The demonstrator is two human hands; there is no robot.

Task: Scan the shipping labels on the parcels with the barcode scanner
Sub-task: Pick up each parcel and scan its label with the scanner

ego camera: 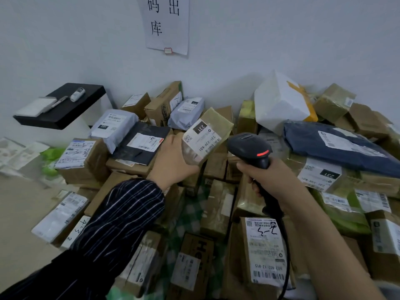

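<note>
box: a cardboard box (264, 250) lies right under the right wrist, sticker face up
cable: a black cable (287, 263) drops from the scanner handle past that box
right hand: the right hand (270, 178) is clenched round the scanner handle, pistol style; the trigger finger is hidden, so can't tell if it's pressing
scanner: the black scanner (251, 148) has its handle down and head on top. Long axis runs from the wrist up and away, nose aimed left at the parcel, red light glowing on the back of the head
left hand: the left hand (173, 161), with a striped sleeve (121, 213) behind it, is grasping the parcel by its near end
parcel: the small taped parcel (207, 135) is held up off the heap, just left of the scanner head, close but not touching. Long axis goes from the left palm up and away to the right, and I reckon the tilt is to face the sticker toward the scanner
label: the label (200, 138) reads 231 and runs lengthwise along the parcel
pile: the pile (86, 161) spreads beyond and below both hands, with a blue bag (337, 146) right of the scanner hand and a white foam box (279, 102) beyond that
wall: a black shelf (62, 107) sits far left of the left hand and a paper sign (166, 24) hangs above everything
</note>
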